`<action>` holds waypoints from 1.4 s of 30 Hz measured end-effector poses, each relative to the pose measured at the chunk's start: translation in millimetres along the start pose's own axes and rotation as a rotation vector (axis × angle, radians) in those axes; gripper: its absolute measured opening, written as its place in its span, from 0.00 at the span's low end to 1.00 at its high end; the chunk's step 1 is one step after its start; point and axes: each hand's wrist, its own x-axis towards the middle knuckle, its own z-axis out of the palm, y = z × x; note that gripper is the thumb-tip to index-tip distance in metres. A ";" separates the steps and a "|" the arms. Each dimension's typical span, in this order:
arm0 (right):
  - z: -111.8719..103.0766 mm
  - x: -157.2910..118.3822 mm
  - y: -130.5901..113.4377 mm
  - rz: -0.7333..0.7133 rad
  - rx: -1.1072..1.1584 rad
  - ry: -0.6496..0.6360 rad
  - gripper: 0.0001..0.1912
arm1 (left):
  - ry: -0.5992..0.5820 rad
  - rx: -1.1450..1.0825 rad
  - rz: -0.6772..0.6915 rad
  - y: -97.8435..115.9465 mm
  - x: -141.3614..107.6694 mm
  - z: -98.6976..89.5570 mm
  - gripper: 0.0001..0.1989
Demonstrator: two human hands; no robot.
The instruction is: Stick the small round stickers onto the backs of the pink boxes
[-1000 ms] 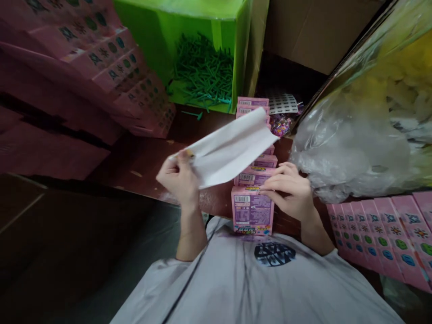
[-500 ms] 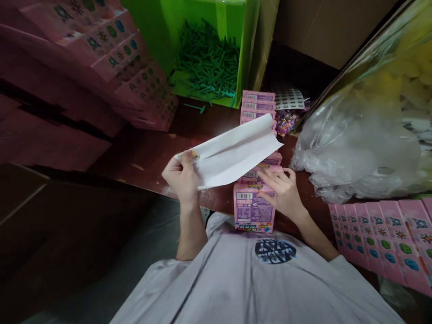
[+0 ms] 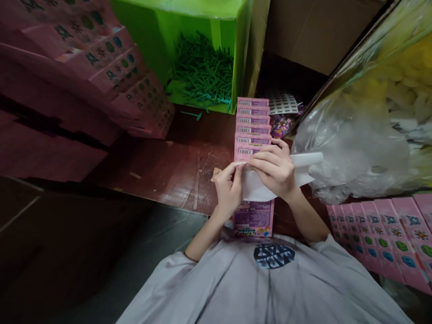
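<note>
Since a second ago the white folded sheet (image 3: 270, 186), light, limp and easily creased, has come down over the row of pink boxes (image 3: 252, 130), both hands' fingers (image 3: 263, 158) pinching its top edge.

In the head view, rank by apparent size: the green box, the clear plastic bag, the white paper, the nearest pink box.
1. clear plastic bag
2. green box
3. and 4. white paper and nearest pink box: both partly hidden by hands, too unsure to rank.

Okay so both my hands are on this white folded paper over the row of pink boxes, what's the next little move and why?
Probably ease the white paper down into a pink box in the row. Left hand and right hand both pinch it right above the boxes, but whether a box is open is hidden.
</note>
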 end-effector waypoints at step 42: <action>-15.2 -22.8 -4.9 -0.087 0.081 -0.075 0.12 | 0.027 -0.117 -0.106 -2.7 -2.4 4.0 0.31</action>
